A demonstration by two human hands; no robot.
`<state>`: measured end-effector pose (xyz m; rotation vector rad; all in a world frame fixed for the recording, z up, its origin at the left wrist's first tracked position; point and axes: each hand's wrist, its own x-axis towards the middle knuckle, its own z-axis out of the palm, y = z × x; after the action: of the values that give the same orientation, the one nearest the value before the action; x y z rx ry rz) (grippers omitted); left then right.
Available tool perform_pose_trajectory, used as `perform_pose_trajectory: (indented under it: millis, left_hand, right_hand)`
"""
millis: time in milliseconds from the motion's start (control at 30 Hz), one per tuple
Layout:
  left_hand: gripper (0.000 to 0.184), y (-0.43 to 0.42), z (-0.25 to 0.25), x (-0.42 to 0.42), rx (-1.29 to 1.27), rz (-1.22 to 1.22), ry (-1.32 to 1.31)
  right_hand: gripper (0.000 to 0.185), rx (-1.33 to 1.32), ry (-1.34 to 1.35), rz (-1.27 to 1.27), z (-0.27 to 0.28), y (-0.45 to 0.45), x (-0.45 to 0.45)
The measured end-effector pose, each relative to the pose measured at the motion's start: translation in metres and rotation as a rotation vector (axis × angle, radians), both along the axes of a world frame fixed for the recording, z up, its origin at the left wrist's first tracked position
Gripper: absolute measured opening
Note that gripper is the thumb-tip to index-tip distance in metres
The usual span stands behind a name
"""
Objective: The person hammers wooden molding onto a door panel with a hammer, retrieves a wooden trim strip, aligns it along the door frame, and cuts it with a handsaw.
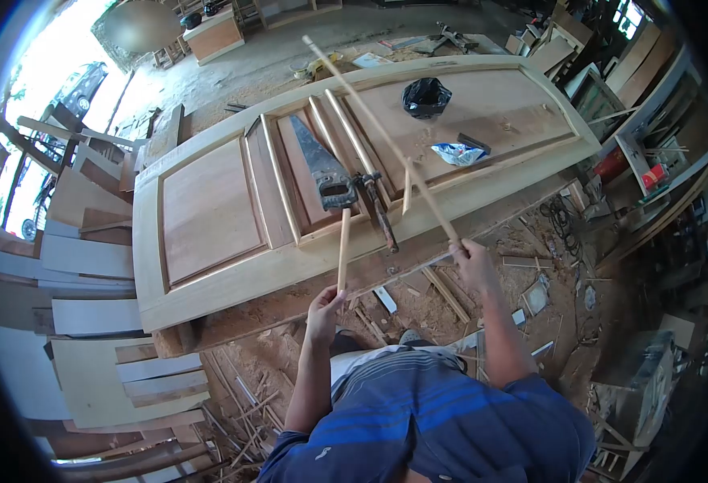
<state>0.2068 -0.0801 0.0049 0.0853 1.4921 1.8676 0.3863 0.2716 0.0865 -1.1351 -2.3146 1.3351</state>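
**Over a panelled door [151,266], a long wooden strip [386,138] held by its near end**

Print on a blue-and-silver packet [460,154] lying on the door is too small to read, as is a white mark [322,453] on the person's blue shirt [386,406]. Near the packet sit a dark block [474,143] and a crumpled black plastic bag [426,97]. A handsaw [317,157] lies across the door's middle, beside a dark metal tool [382,217], both between the 2 strips in hand. The right hand [473,264] is closed around the long strip, which slants over the door to its far side. The left hand [322,314] pinches a short wooden strip [343,253], its upper end by the saw's handle. Sawdust and offcuts [446,294] litter the floor; a black cable [559,217] lies at right, boards [100,318] at left.
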Motion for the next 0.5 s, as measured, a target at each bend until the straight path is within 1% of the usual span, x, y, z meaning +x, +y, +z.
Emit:
perform_pose_trajectory:
  millis: [67,167,300,333,433,500]
  left_hand:
    - [0.024,0.008,0.006,0.012,-0.019,-0.017,0.007]
    - [0.028,0.004,0.013,0.013,-0.039,-0.019,0.004]
    - [0.029,-0.002,0.015,-0.012,-0.019,0.001,-0.022]
    - [0.028,-0.002,0.014,-0.022,-0.033,0.000,0.005]
    - [0.028,0.003,0.010,-0.047,-0.051,-0.006,0.052]
    - [0.029,0.007,0.006,-0.062,-0.045,-0.016,0.050]
  right_hand:
    - [0.038,0.161,0.036,-0.041,-0.001,0.021,0.014]
    - [0.038,0.319,0.074,-0.148,0.023,0.043,0.022]
    - [0.037,0.462,0.201,-0.325,0.045,0.079,0.026]
    - [0.037,0.503,0.232,-0.373,0.049,0.087,0.027]
    - [0.037,0.659,0.203,-0.449,0.055,0.109,0.032]
    - [0.037,0.551,0.117,-0.471,0.050,0.133,0.044]
